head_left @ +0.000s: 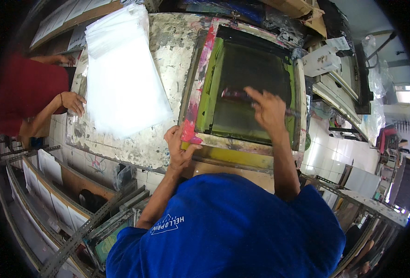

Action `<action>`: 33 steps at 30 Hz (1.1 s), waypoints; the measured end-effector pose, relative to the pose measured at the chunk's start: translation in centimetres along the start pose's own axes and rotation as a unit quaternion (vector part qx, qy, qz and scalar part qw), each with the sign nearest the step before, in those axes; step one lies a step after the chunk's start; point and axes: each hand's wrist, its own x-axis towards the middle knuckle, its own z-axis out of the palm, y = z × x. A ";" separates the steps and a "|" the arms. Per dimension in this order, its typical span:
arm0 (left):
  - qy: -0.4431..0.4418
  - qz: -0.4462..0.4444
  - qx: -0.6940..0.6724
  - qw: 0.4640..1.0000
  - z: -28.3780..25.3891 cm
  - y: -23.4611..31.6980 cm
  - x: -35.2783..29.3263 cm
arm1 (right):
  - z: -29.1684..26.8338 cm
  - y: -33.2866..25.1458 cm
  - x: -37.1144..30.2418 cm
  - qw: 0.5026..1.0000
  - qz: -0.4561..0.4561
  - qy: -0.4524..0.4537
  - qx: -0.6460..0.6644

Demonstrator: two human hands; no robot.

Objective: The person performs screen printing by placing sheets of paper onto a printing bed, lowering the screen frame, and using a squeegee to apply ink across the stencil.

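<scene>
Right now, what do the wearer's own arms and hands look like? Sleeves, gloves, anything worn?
Both hands are bare, no gloves: left hand, right hand. Forearms are uncovered. Short blue sleeves of a blue shirt with a small white printed mark. No watch, rings or wristbands visible.

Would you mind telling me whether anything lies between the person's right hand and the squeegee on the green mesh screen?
Nothing visible does. The right hand is already on the dark red-handled squeegee, which rests on the green mesh of the paint-stained wooden screen frame. The left hand grips that frame's near corner, off the mesh.
</scene>
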 end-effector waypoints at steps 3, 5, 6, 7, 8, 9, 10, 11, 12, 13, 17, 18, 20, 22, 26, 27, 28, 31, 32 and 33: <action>0.033 0.011 -0.022 0.999 -0.6 2.4 1.8 | -5.8 -5.3 -2.9 0.999 0.016 -0.035 0.012; 0.063 0.002 -0.036 0.997 -0.9 4.6 3.4 | -9.7 -7.8 -2.9 0.996 0.036 -0.077 0.006; 0.082 0.020 -0.038 0.996 -1.0 5.0 4.3 | -11.2 -8.6 -2.4 0.998 0.019 -0.051 -0.020; 0.110 0.016 -0.067 0.992 -0.9 5.8 5.3 | -12.4 -9.1 -2.1 0.999 0.001 -0.025 -0.044; 0.138 0.012 -0.096 0.986 -0.7 7.0 6.8 | -13.4 -9.5 -1.7 0.997 -0.017 0.000 -0.069; 0.166 0.006 -0.126 0.978 -0.4 8.5 8.5 | -14.0 -8.7 -0.7 0.994 -0.055 0.057 -0.073; 0.203 0.002 -0.192 0.960 0.1 10.5 10.8 | -14.4 -7.5 0.7 0.987 -0.090 0.112 -0.078; 0.240 -0.001 -0.254 0.937 0.7 11.9 13.0 | -16.0 -7.0 2.8 0.980 -0.119 0.138 -0.078; 0.276 0.065 -0.290 0.914 1.7 11.7 14.8 | -17.2 -6.8 4.4 0.982 -0.110 0.133 -0.073; 0.273 0.159 -0.367 0.875 2.8 10.6 16.8 | -18.3 -6.3 6.2 0.985 -0.113 0.119 -0.045; 0.163 0.066 -0.186 0.967 9.5 4.3 24.5 | -22.8 -4.9 11.2 0.995 -0.073 0.055 0.026; 0.085 0.011 -0.164 0.983 11.6 1.0 26.6 | -23.4 -5.9 12.2 0.990 -0.086 0.080 0.083; 0.003 -0.053 -0.054 0.997 15.8 -4.5 29.8 | -24.2 -6.7 13.8 0.976 -0.149 0.117 0.109; -0.029 -0.039 0.097 0.994 19.1 -6.5 30.9 | -24.1 -6.0 14.2 0.972 -0.167 0.129 0.104; -0.080 0.010 0.240 0.967 21.3 -6.2 31.2 | -23.6 -6.0 13.9 0.966 -0.174 0.178 0.069; -0.086 0.013 0.247 0.965 21.4 -5.8 31.1 | -23.8 -5.7 14.0 0.968 -0.173 0.163 0.076; -0.097 -0.012 0.177 0.979 21.4 -5.4 31.2 | -23.8 -5.0 14.1 0.969 -0.168 0.150 0.097; -0.094 -0.042 0.027 0.994 20.3 -4.6 31.8 | -23.6 -3.6 14.9 0.968 -0.153 0.119 0.161; -0.075 -0.022 0.020 0.997 19.2 -3.7 31.5 | -23.5 -3.5 15.1 0.967 -0.152 0.108 0.173; -0.056 -0.003 0.011 0.998 18.2 -3.4 30.9 | -24.3 -4.5 14.9 0.971 -0.156 0.096 0.157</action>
